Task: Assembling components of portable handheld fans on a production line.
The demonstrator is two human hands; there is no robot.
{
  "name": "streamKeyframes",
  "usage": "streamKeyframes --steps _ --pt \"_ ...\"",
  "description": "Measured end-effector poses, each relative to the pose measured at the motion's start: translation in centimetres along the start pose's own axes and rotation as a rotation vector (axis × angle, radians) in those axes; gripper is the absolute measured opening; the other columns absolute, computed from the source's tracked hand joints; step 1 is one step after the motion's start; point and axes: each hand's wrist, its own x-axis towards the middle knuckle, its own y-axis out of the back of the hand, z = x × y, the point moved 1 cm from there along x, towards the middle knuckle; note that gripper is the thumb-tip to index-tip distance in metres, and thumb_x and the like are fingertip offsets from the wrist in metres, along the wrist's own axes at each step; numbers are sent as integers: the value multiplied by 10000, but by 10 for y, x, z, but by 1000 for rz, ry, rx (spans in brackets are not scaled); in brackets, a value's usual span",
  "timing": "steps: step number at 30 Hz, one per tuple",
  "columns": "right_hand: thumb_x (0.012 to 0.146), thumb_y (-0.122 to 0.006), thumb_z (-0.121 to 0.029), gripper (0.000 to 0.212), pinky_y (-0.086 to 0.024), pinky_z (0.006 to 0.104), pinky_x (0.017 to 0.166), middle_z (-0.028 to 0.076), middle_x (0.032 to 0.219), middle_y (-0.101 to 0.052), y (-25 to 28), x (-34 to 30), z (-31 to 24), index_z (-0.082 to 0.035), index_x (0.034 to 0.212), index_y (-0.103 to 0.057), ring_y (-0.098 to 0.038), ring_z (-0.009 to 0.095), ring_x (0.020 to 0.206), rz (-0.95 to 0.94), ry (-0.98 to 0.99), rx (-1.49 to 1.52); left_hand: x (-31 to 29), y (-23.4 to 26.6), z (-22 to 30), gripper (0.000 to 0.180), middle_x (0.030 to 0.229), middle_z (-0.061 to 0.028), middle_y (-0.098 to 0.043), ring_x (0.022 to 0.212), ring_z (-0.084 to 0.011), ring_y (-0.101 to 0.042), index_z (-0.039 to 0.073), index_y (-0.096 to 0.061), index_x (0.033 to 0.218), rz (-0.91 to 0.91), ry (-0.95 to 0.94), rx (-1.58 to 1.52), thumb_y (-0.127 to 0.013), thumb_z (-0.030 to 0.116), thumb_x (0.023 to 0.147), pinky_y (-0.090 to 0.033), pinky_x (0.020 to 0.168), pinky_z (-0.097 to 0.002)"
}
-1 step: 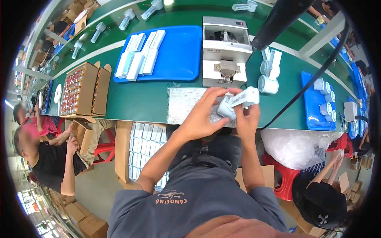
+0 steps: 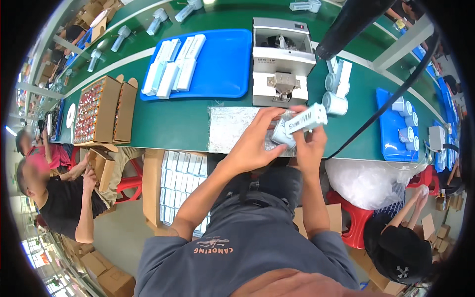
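Over the near edge of the bench I hold a pale blue handheld fan [image 2: 302,122] with a round head and a boxy handle. My left hand [image 2: 257,141] curls around the round head from the left, thumb below. My right hand [image 2: 310,143] grips the fan from the right, close to where the handle joins the head. The printed side of the handle faces up, its end pointing right. Beneath my hands lies a crinkled, silvery-white mat [image 2: 228,129]. Just beyond stands a grey-and-white bench machine [image 2: 283,64] with a metal block on its front.
Several white-blue pieces lie on a blue tray [image 2: 222,64]. More fans [image 2: 335,103] rest right of the machine, near a black cable [image 2: 381,116]. Round parts sit on another blue tray [image 2: 393,151]. Cardboard boxes [image 2: 123,116] stand left; people sit both sides.
The fan's handle has turned in my hands, bringing its printed side into fuller view. Both hands stay in nearly the same place.
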Motion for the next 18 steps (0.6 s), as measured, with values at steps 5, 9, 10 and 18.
streamKeyframes --steps 5,9,10,18 --pt "766 -755 27 258 -507 283 810 87 1019 -673 17 16 -11 7 1009 -669 -653 155 942 -18 -34 -87 11 11 -11 663 1323 -153 -609 1260 -295 -586 26 -552 1348 -145 50 -27 -828 68 747 -439 1082 -387" --pt "731 -750 87 297 -515 273 814 80 981 -676 16 29 -18 10 1004 -662 -661 147 919 -91 137 -177 17 20 -10 626 1284 -148 -617 1209 -288 -602 22 -574 1309 -141 6 -38 -829 75 739 -458 1048 -388" --pt "731 -750 87 297 -515 273 814 80 981 -676 15 29 -22 10 1004 -662 -661 147 919 -89 155 -175 18 20 -10 614 1273 -149 -618 1196 -294 -605 19 -579 1298 -115 -91 17 -830 80 741 -462 1039 -387" --pt "739 -752 59 342 -539 306 727 102 1008 -662 5 -1 -31 13 1042 -599 -664 185 814 -121 245 -427 -25 -17 -4 816 1155 -162 -515 1097 -353 -550 31 -498 1411 39 -41 242 -887 176 708 -477 962 -414"
